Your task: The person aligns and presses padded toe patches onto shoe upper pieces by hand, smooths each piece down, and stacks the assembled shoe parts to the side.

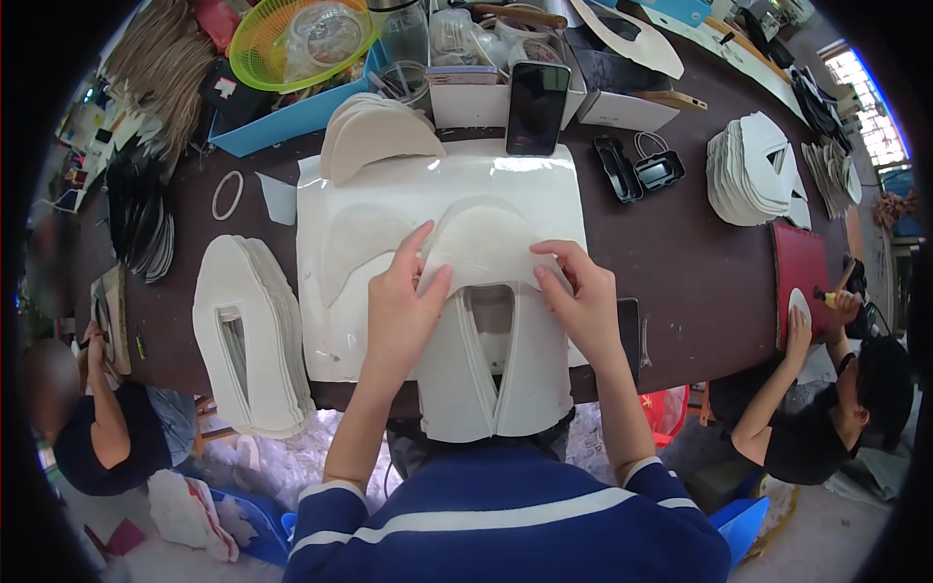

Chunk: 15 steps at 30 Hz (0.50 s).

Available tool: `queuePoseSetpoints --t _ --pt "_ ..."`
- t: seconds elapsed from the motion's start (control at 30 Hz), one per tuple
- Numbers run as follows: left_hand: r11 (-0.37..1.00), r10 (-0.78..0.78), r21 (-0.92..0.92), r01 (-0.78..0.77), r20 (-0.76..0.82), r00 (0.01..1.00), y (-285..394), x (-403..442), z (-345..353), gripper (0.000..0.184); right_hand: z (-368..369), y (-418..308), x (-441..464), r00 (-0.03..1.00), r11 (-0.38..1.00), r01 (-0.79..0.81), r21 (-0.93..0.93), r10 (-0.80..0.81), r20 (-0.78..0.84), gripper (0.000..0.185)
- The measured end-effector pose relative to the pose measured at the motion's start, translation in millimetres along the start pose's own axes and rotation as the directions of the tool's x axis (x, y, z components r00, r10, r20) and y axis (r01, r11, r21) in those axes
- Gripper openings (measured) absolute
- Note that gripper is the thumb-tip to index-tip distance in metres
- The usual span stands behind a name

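Note:
A pale, arched sheet piece (483,238) lies over the far end of a stack of white U-shaped pieces (457,389), which look like shoe uppers. My left hand (406,301) is at the arched piece's left end, index finger along its edge and thumb on its lower side. At the right end, my right hand (583,299) has thumb and index finger on the same piece. The fingers under both hands are partly hidden. The stack's near end overhangs the table edge. Another curved pale piece (355,248) lies flat left of my left hand.
Beneath lies a glossy white board (321,340). More curved pieces (374,141) are stacked behind. A phone (537,109) leans on boxes; an open black case (637,167) sits nearby. Stacks of white pieces (248,340) flank me. People (826,408) work on both sides.

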<state>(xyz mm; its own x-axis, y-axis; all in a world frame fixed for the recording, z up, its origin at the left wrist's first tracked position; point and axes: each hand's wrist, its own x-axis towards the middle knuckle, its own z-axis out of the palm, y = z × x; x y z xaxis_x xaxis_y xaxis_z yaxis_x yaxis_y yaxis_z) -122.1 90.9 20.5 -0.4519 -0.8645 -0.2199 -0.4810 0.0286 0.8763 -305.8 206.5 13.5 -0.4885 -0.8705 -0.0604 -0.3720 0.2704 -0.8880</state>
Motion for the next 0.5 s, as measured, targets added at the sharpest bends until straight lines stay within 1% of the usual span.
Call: queuePoseSetpoints --t 0.03,0.1,0.23,0.33,0.5 --pt "0.998 0.049 0.047 -0.047 -0.045 0.998 -4.1 2.5 1.0 0.046 1.9 0.1 2.5 1.000 1.000 0.017 0.017 -0.017 -0.015 0.022" --pt "0.990 0.093 0.117 -0.085 -0.072 0.993 -5.1 5.7 1.8 0.046 6.9 -0.4 6.2 0.998 0.997 0.053 0.049 -0.050 -0.047 0.016" --pt "0.971 0.162 0.198 -0.135 -0.124 0.979 -6.2 9.9 6.0 0.044 11.5 -0.3 9.8 0.998 0.999 -0.026 0.044 0.029 -0.050 0.015" --pt "0.968 0.157 0.213 -0.129 -0.119 0.980 -4.5 11.1 6.6 0.049 11.6 -0.7 10.7 0.998 0.998 -0.048 0.036 0.050 -0.046 0.016" --pt "0.976 0.134 0.189 -0.109 -0.123 0.983 -0.7 11.7 7.4 0.065 12.1 0.0 12.8 0.997 0.997 -0.071 0.033 0.072 -0.037 0.015"
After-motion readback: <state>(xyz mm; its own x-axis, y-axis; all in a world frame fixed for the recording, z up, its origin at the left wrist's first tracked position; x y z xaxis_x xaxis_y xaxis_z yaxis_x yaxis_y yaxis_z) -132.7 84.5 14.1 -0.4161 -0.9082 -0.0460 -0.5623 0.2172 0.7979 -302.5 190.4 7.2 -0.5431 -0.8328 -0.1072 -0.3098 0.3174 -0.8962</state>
